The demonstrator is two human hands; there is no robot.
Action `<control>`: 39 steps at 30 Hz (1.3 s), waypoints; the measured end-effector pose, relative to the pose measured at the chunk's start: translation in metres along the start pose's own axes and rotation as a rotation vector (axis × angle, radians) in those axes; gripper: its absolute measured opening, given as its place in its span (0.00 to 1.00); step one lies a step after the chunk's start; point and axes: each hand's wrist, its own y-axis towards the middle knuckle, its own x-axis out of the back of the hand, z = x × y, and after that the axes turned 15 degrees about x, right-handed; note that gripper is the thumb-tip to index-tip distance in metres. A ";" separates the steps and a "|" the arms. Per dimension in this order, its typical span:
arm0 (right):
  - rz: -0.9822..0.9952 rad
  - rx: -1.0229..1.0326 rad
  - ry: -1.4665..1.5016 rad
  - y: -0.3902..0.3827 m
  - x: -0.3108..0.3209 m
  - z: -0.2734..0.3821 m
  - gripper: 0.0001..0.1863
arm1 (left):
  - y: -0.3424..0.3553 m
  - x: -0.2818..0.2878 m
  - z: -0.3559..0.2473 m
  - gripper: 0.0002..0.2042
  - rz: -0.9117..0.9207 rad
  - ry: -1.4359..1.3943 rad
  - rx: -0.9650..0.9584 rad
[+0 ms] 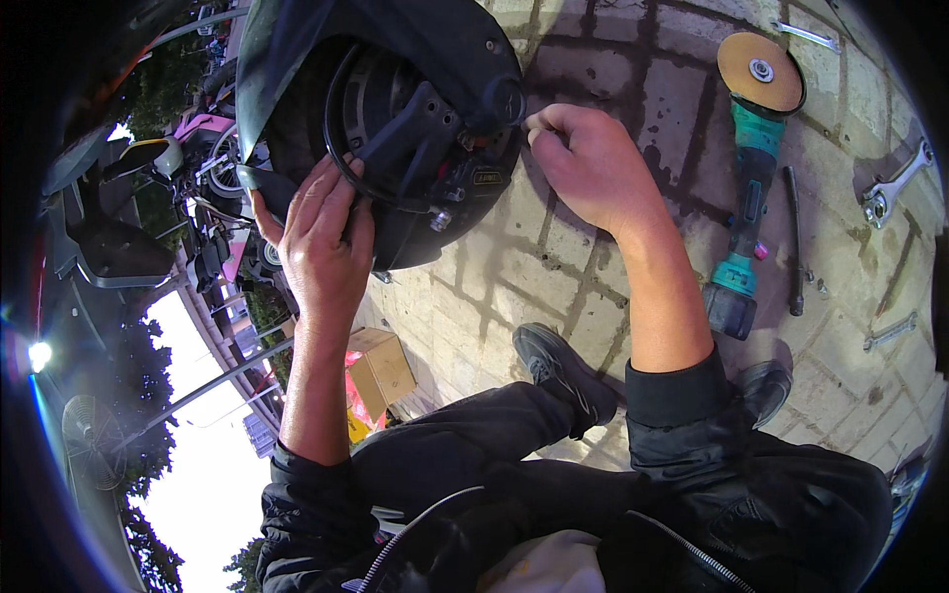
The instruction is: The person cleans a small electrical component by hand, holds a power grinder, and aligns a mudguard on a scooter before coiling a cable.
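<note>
A black vehicle assembly (395, 128) fills the upper middle, with a rounded cover, a ribbed round part inside, a flat bracket (427, 117) and a black cable looping round. Against its lower left edge lies my left hand (324, 222), fingers stretched onto the black part beside the cable, thumb apart. My right hand (585, 163) is closed in a pinch at the assembly's right edge; what its fingertips hold, if anything, is hidden. A shiny metal threaded end (440, 219) sticks out at the bottom of the assembly, between my hands.
On the paving to the right lie a teal angle grinder (753, 178) with a tan disc, a black rod (794, 242) and several wrenches, one a large combination wrench (898, 185). An open cardboard box (384, 374) stands by my left leg. Parked bikes (213, 163) are at left.
</note>
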 end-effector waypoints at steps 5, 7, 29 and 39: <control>-0.004 -0.003 -0.007 0.000 -0.001 -0.001 0.11 | 0.000 0.002 0.000 0.16 0.031 0.016 0.013; 0.003 -0.023 -0.004 0.001 0.001 0.001 0.11 | 0.001 0.002 -0.001 0.16 0.033 0.018 0.016; 0.032 -0.047 -0.025 0.003 0.000 0.002 0.13 | 0.000 0.003 0.001 0.17 0.045 0.033 0.021; 0.036 -0.067 0.005 0.002 -0.003 -0.001 0.14 | 0.001 0.002 0.001 0.16 0.010 0.012 0.008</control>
